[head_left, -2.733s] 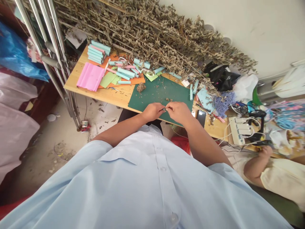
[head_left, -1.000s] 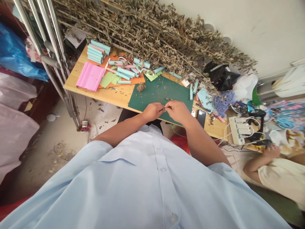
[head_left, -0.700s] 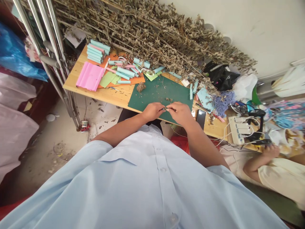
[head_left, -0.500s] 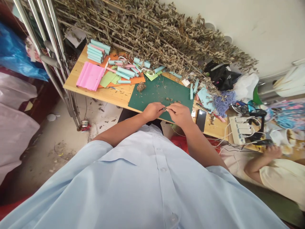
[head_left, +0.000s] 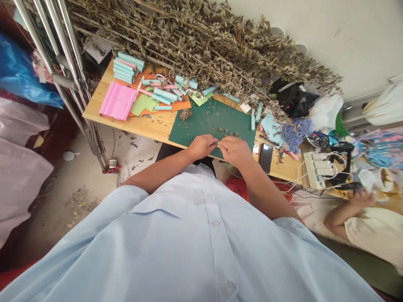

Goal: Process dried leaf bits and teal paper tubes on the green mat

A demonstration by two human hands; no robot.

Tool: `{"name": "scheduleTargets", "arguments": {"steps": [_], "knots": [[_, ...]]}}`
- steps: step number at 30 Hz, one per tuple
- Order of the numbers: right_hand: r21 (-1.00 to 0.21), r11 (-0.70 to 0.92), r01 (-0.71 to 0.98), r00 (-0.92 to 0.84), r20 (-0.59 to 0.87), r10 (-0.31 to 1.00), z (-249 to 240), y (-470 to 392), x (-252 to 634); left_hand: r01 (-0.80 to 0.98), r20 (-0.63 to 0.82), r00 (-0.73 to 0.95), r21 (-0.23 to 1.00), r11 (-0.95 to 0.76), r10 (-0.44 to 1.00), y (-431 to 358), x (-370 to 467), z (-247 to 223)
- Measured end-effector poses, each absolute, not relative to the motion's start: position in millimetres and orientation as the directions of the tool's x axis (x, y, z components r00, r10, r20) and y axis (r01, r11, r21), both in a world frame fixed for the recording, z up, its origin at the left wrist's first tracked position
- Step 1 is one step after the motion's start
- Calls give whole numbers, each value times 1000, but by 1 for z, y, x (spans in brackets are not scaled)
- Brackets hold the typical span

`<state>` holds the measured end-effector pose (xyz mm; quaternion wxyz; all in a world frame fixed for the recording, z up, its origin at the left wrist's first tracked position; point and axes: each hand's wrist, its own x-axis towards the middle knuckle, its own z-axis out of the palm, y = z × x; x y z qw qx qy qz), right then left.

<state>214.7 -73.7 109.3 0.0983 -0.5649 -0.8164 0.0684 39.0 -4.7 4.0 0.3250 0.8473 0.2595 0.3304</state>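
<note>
My left hand [head_left: 203, 146] and my right hand [head_left: 234, 150] meet fingertip to fingertip above the near edge of a green cutting mat [head_left: 201, 126]. Both are closed in a pinch around a small wad of dried leaf [head_left: 216, 143], mostly hidden by the fingers. Just beyond my right hand, several little dried leaf clumps [head_left: 224, 130] lie in a row on the mat. A larger ball of dried leaf [head_left: 186, 114] rests at the mat's left side, and loose crumbs are scattered across it.
Bundles of dried stalks [head_left: 201, 46] line the back of the wooden table [head_left: 154, 128]. Pale blue paper rolls [head_left: 165, 94] and a pink sheet [head_left: 118, 100] lie left. A phone [head_left: 266, 158], blue yarn [head_left: 296, 134] and power strip [head_left: 314, 170] sit right, near another person's arm [head_left: 341, 214].
My fingers have shifted slightly around the small wad, and my right fingers now cover more of it. Both hands stay in nearly the same place. The other person's hand at right moved a little.
</note>
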Motion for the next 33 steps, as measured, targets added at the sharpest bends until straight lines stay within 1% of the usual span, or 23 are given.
{"name": "scheduleTargets", "arguments": {"steps": [4, 7, 9, 12, 15, 17, 20, 26, 29, 33], "knots": [[-158, 353, 922, -354, 19, 935, 114, -70, 211, 234, 389, 646, 718, -655, 657, -5, 39, 3], [-157, 341, 927, -346, -5, 938, 114, -67, 211, 234, 385, 648, 720, -653, 657, -5, 39, 4], [-195, 324, 926, -331, -4, 944, 114, -65, 212, 232, 386, 647, 722, -652, 658, -5, 39, 5], [-306, 285, 909, -286, 40, 957, 112, -67, 214, 232, 386, 645, 724, -650, 660, -5, 39, 5], [-408, 201, 891, -173, 104, 979, 109, -71, 217, 238, 383, 646, 720, -651, 660, -5, 39, 4], [-447, 135, 884, -98, 105, 990, 105, -75, 217, 242, 382, 651, 715, -656, 656, -4, 39, 4], [-476, 98, 874, -73, 71, 995, 98, -78, 214, 243, 376, 669, 705, -667, 641, -3, 39, 5], [-464, 111, 879, -41, 158, 987, 96, -76, 205, 231, 385, 663, 711, -664, 642, -4, 38, 6], [-427, 124, 896, -69, 143, 987, 98, -75, 204, 228, 387, 653, 719, -656, 651, -5, 38, 7], [-343, 158, 926, -129, 108, 986, 99, -76, 204, 227, 390, 653, 717, -659, 649, -5, 39, 7]]}}
